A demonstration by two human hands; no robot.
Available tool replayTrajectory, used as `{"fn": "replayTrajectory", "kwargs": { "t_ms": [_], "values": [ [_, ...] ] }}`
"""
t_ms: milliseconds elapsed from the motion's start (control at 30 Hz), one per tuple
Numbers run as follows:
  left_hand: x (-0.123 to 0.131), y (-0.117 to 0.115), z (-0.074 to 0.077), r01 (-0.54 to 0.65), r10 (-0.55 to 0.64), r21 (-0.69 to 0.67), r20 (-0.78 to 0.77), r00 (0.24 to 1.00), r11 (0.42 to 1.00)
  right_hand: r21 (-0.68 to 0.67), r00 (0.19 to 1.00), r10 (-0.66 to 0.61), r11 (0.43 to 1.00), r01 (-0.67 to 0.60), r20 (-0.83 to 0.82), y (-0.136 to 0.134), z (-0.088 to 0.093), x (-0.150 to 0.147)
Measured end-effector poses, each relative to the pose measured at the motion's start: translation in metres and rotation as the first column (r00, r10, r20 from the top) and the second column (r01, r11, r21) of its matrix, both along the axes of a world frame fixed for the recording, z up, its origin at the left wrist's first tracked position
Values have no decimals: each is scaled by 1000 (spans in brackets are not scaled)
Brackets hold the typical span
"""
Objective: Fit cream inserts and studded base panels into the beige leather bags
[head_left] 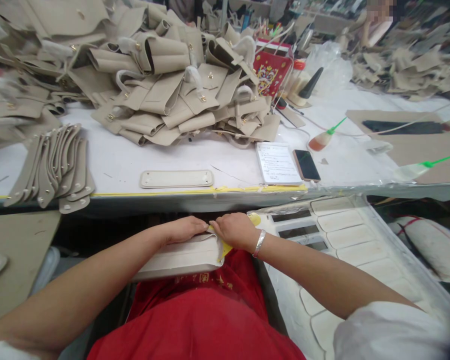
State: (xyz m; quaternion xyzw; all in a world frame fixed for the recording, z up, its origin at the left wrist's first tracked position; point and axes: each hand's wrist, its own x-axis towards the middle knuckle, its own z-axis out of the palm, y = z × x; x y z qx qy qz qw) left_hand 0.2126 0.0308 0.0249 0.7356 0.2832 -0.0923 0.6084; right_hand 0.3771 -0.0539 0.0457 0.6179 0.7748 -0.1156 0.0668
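Observation:
My left hand point(183, 230) and my right hand point(234, 231) meet on top of a stack of white oblong leather pieces point(176, 257) that rests on my lap, against a red apron point(210, 310). Both hands press fingers down on the stack's top edge. A yellow strip or cloth point(225, 247) shows under my right hand, which wears a silver bracelet point(259, 243). One single white oblong piece point(176, 178) lies on the table's front edge, above my hands.
A big heap of beige bag parts point(172, 85) fills the table's back. Curved beige strips point(56, 167) lie at left. A notepad point(277, 162) and phone point(306, 165) sit right of centre, with glue bottles point(322, 140). A tray of white pieces point(345, 235) stands at right.

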Motion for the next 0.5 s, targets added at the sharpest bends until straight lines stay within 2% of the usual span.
{"fn": "replayTrajectory", "kwargs": {
  "t_ms": [133,367,500],
  "values": [
    [-5,-2,3,98,-95,118,-35,995,988,-22,997,75,997,-75,-21,4,0,0],
    [-16,-11,7,74,-68,175,-38,997,982,3,981,182,983,-183,-64,13,-1,0],
    [-27,-18,13,84,-25,323,-182,983,943,-4,962,261,965,-262,-85,27,-3,-6]
  ]
}}
